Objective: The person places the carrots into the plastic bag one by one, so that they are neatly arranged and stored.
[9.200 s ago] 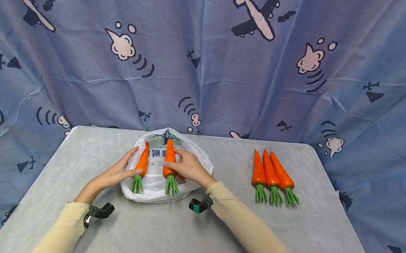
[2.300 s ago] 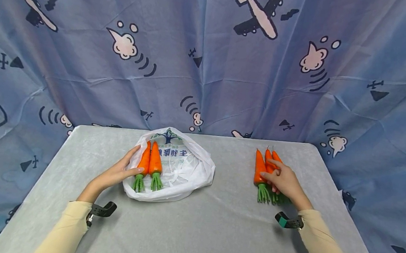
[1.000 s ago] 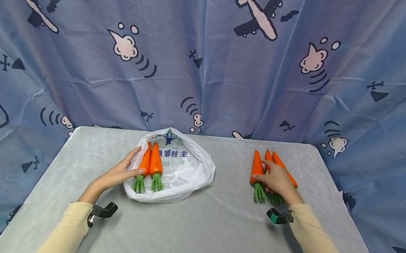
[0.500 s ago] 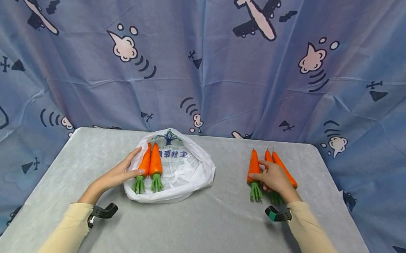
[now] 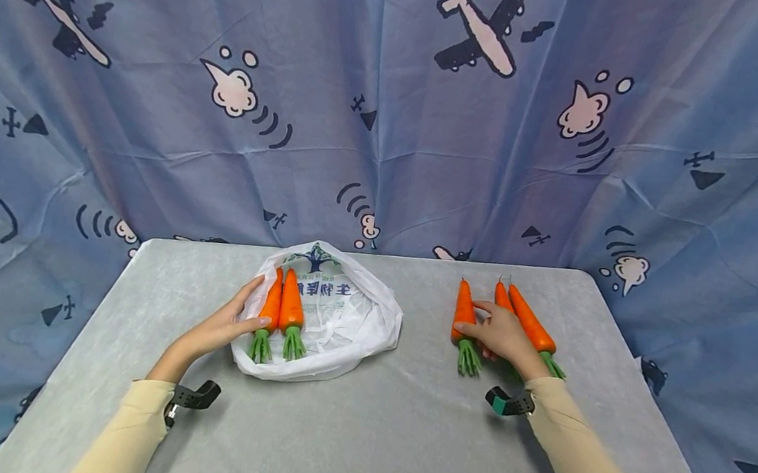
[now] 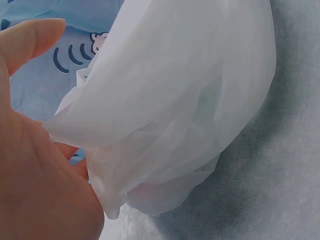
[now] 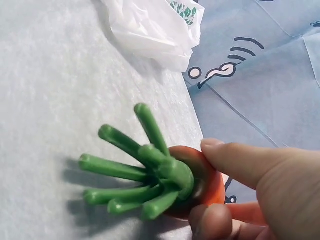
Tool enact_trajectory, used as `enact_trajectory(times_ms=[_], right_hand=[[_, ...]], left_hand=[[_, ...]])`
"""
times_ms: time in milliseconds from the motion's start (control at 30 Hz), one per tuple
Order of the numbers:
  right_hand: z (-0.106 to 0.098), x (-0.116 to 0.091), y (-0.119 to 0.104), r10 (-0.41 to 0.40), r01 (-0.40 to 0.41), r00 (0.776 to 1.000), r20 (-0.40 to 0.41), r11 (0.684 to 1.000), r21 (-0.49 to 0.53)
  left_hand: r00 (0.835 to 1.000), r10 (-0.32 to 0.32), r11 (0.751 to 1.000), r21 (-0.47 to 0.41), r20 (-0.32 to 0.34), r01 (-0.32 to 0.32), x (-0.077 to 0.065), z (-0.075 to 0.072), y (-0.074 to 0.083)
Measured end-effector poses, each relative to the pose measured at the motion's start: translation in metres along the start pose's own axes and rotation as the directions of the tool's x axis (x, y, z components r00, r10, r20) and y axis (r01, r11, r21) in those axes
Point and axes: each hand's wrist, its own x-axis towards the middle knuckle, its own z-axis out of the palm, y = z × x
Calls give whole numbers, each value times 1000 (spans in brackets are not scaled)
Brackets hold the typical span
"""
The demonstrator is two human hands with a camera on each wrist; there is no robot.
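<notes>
In the head view my left hand [image 5: 220, 324] rests at the left side of a white plastic bag [image 5: 338, 359], thumb extended toward the carrot there and apart from the bag in the left wrist view. Part of its fingers is hidden by the plastic bag [image 6: 190, 90]. Inside the open mouth lie two orange carrots, a left carrot [image 5: 271, 306] and a right carrot [image 5: 292, 304], side by side. My right hand [image 5: 503, 336] pinches another carrot [image 5: 462, 315] near its green stems. Thumb and fingers grip the thick end of this carrot [image 7: 215, 187] in the right wrist view.
Two more carrots lie on the grey table [image 5: 356, 450], right of the held one: a middle carrot [image 5: 502, 296], partly under my right hand, and an outer carrot [image 5: 531, 326]. A blue patterned curtain [image 5: 392, 114] hangs behind the table.
My right hand has drawn the gripped carrot leftward, away from the other two. Earlier, it set a second carrot beside the first in the bag. The left hand has stayed at the bag.
</notes>
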Motion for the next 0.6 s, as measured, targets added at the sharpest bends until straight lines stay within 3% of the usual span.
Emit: enact_trajectory(times_ms=[200,467,600], right_hand=[[6,-1,1,23,-22,1000,-9,1000,13],[15,0,3,74,-76,997,18,992,105],[17,0,3,70,-70,998,-5,995,73]], left_hand=[[1000,18,1000,-17,-2,-18,0,0,0],[1000,8,1000,-6,-3,-8,0,0,-1],[1000,-8,1000,2,-4,8,0,0,-1]])
